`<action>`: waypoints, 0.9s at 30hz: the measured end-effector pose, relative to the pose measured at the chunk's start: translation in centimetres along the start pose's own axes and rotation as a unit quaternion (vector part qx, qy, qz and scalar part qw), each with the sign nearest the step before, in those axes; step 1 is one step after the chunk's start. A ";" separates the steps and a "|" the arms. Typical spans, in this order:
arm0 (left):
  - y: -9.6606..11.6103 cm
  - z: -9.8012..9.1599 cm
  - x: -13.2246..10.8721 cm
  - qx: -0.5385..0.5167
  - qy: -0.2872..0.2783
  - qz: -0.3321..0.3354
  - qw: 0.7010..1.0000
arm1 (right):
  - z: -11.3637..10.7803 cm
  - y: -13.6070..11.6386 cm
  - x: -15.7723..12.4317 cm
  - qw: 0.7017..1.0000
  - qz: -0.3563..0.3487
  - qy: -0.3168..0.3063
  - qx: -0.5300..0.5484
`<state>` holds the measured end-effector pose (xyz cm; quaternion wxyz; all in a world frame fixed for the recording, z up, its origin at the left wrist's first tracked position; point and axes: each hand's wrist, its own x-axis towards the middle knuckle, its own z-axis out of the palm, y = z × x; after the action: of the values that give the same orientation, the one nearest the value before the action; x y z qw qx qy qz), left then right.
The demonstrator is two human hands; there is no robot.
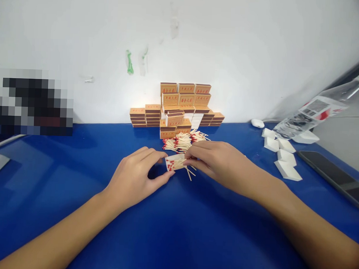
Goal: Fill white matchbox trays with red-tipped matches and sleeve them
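My left hand (137,174) pinches a small white matchbox tray (173,162) with red-tipped matches in it, thumb below and fingers above its left end. My right hand (215,159) is curled at the tray's right end, fingers pressed on a bundle of matches (190,172) that stick out of the tray. A loose heap of red-tipped matches (183,141) lies just behind the hands on the blue table (170,228).
Stacks of orange matchboxes (185,99) stand against the white wall. Several empty white trays (281,155) lie at the right, beside a tilted plastic bottle (312,113), a white earbud case (257,123) and a dark phone (334,175). A blurred patch sits at the left.
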<state>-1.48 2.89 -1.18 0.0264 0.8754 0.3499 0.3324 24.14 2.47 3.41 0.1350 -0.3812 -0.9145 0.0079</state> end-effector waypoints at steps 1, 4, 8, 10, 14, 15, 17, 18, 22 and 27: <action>0.0 0.0 0.0 0.000 0.000 -0.001 1.000 | 0.1 -0.1 0.0 1.000 -0.003 0.002 0.002; 0.0 0.0 -0.1 -0.004 0.000 0.004 1.000 | 0.3 -0.3 0.0 1.000 0.000 -0.011 0.005; 0.1 0.0 0.1 -0.004 -0.008 0.006 1.000 | 0.3 -0.6 0.0 1.000 0.010 -0.008 0.013; 0.2 -0.1 0.1 -0.002 -0.008 0.004 1.000 | 0.2 -0.8 -0.1 1.000 0.006 0.007 0.026; 0.2 -0.1 0.0 0.000 -0.005 -0.001 1.000 | 0.1 -1.0 -0.2 0.999 -0.004 0.014 0.050; 0.2 -0.1 0.0 0.000 -0.005 0.000 1.000 | 0.1 -1.0 -0.2 0.999 -0.005 0.009 0.050; 0.1 -0.1 0.0 -0.002 -0.005 0.004 1.000 | 0.2 -0.8 -0.2 0.999 -0.007 -0.004 0.046; 0.1 -0.1 0.0 -0.003 -0.003 0.008 1.000 | 0.2 -0.7 -0.2 0.999 -0.007 -0.008 0.044; 0.1 0.0 0.1 -0.012 0.002 0.028 1.000 | 0.4 -0.2 0.0 0.998 -0.010 -0.016 0.054; 0.0 0.0 0.1 -0.019 0.024 0.032 0.999 | 0.6 -0.6 0.1 0.997 0.016 -0.006 0.073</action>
<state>-1.38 2.92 -1.14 0.0244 0.8772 0.3160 0.3607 23.51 2.17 2.93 0.1571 -0.3849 -0.9060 0.0794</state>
